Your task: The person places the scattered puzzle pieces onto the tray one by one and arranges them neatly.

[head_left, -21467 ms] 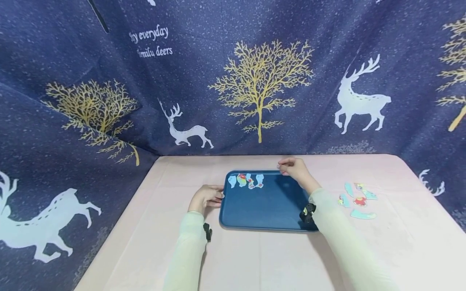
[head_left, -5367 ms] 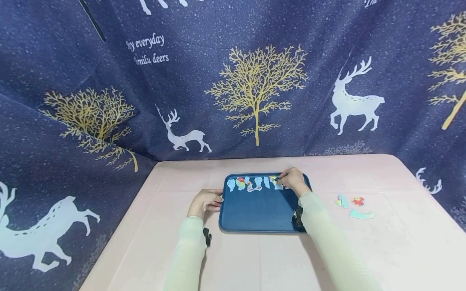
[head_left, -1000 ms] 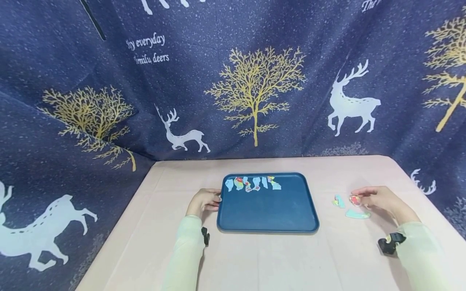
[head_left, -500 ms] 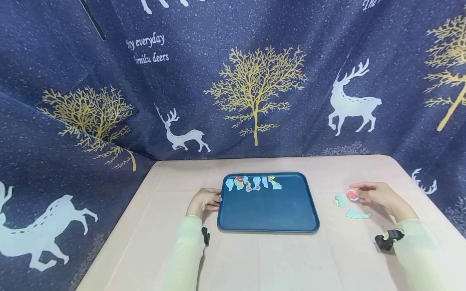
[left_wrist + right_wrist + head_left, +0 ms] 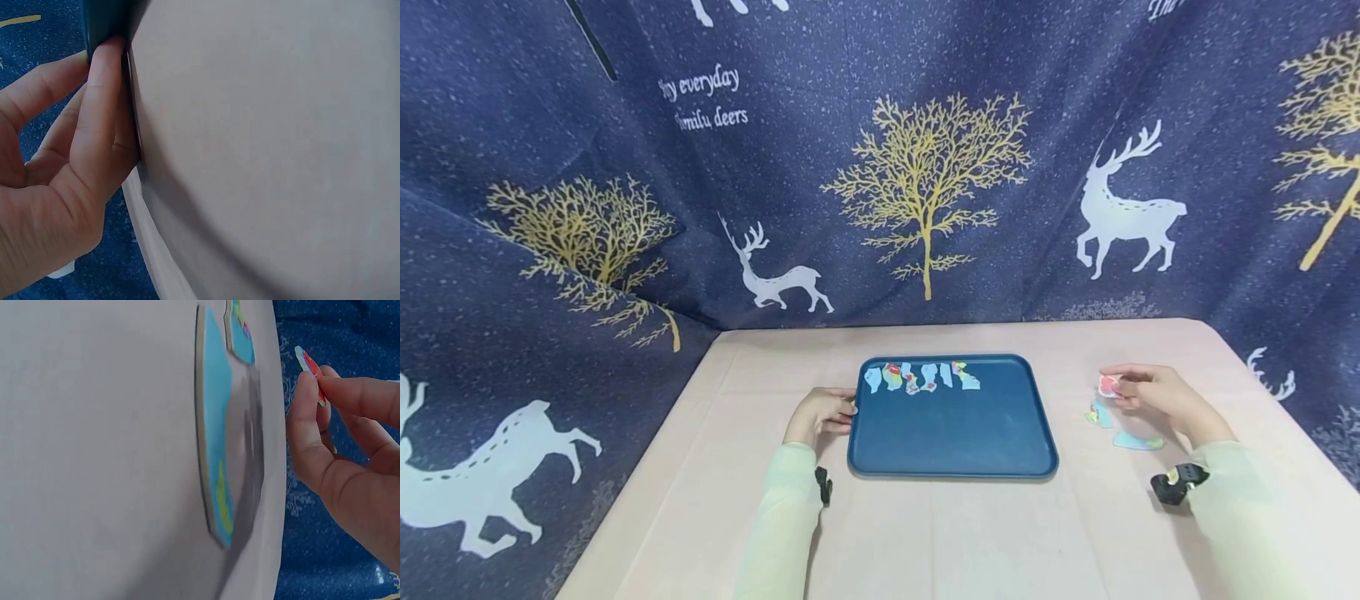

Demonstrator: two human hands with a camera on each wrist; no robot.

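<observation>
My right hand (image 5: 1153, 398) pinches a small red puzzle piece (image 5: 1108, 385) between thumb and fingers. In the right wrist view that piece (image 5: 310, 369) is tilted and raised off the table. Below the hand lie two light-blue puzzle pieces: a smaller one (image 5: 1101, 413) with a yellow patch and a longer curved one (image 5: 1138, 441). At the left, my left hand (image 5: 822, 412) grips the left rim of the dark blue tray (image 5: 955, 433); the left wrist view shows thumb and fingers (image 5: 103, 106) at its edge. Several pieces (image 5: 930, 375) form a row along the tray's far side.
A pale pink cloth (image 5: 760, 500) covers the table. Behind it hangs a dark blue curtain (image 5: 1052, 250) with white deer and golden trees, close to the table's far edge. The loose pieces are to the right of the tray.
My right hand has lifted the red puzzle piece and moved it left and away from me. Since the oldest frame, more pieces have joined the tray's row. The left hand stays at the rim.
</observation>
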